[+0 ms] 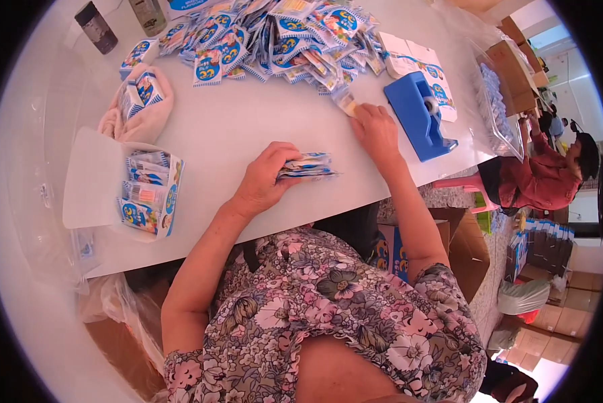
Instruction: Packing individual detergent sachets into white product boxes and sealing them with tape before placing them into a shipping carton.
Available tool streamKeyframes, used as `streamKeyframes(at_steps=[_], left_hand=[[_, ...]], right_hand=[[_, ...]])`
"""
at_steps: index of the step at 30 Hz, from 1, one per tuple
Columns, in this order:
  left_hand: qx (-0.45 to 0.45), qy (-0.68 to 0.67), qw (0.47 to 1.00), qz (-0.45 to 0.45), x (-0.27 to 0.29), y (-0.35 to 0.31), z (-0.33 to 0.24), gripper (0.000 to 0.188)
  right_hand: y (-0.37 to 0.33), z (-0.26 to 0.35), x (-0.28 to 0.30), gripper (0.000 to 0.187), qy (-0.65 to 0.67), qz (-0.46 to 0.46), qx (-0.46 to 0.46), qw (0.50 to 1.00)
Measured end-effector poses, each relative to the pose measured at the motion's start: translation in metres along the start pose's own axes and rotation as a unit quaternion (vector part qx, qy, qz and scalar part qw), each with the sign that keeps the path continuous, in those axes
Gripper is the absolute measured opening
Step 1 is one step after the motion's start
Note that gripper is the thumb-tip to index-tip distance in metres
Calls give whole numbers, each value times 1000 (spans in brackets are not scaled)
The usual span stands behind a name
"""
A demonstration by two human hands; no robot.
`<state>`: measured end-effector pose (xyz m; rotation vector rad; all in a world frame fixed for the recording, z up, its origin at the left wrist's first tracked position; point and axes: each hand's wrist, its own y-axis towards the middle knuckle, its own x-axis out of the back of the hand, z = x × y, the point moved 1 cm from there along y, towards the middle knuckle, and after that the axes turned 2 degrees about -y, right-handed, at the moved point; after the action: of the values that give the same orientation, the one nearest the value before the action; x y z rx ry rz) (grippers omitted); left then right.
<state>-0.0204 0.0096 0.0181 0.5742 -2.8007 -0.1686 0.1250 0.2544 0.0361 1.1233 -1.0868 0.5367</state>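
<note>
My left hand (264,176) is closed around a small stack of blue-and-white packets (309,166) near the table's front edge, the packets standing out to the right of its fingers. Farther forward and to the right, my right hand (377,133) grips a single small packet (346,103) by its near end. That packet's far end touches the near edge of a large heap of similar packets (268,43) at the back of the table. To the left stands an open white carton (90,183), with several packets inside it.
Right of my right hand is a blue tape dispenser (409,111), beside a printed white carton piece (442,84). A pink cloth (157,124) with packets on it lies at left. Two bottles, one dark (97,28), stand behind. Another person (540,178) sits at right.
</note>
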Motion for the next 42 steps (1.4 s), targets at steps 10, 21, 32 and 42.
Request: streamKeyframes(at_steps=[10,21,32,42], left_hand=[[-128,77,988,-29,-12,5,5,51],[-116,56,992,-13,-8,10,1,48],[-124,49,991,-15,-8,8,6,53],[-166,167,969,-69,-4,10,-5,57]], right_hand=[[38,-5,-34,26,333,107,-195,916],[28,-29,-35,18,326,14,-264,908],[47,40,-2,14,316,80,-43,944],[10,30,-4,18,286,2,96,953]])
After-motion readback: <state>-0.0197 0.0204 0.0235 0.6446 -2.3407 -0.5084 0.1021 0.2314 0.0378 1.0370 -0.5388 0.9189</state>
